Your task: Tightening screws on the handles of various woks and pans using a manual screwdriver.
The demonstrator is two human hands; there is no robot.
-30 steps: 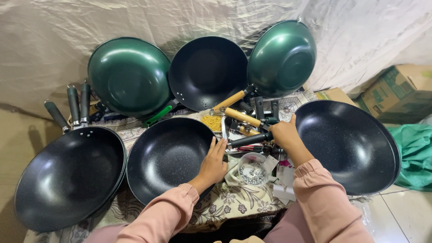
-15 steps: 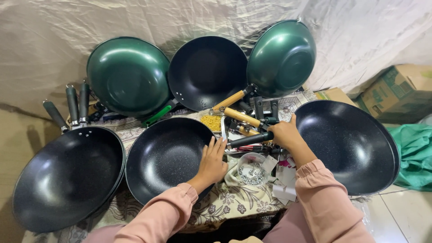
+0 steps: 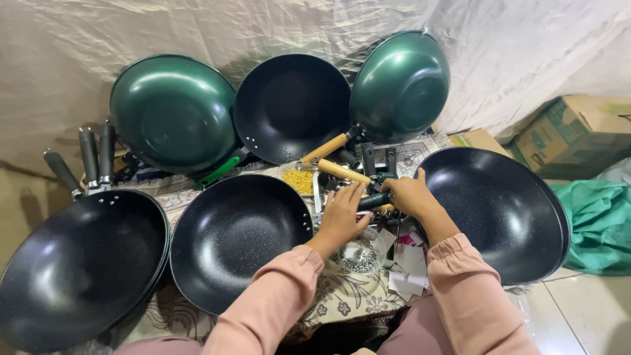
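Observation:
My left hand (image 3: 343,215) rests with spread fingers at the right rim of a black speckled wok (image 3: 238,238) in front of me, its fingertips touching a dark handle (image 3: 372,200). My right hand (image 3: 410,194) is closed on the other end of that dark handle, beside the rim of a large black wok (image 3: 501,209) on the right. Between my hands lie wood-coloured handles (image 3: 343,171) and small metal parts. A clear bowl of screws (image 3: 359,255) sits just below my left hand.
Two green woks (image 3: 172,112) (image 3: 401,85) and a black wok (image 3: 292,106) lean against the cloth backdrop. A stack of black woks (image 3: 79,266) with upright handles sits at left. A small heap of yellow bits (image 3: 301,181), cardboard boxes (image 3: 573,135) and green cloth (image 3: 599,223) are nearby.
My left hand has shifted right from the wok's rim toward the dark handle. My right hand has moved slightly left and down with the handle.

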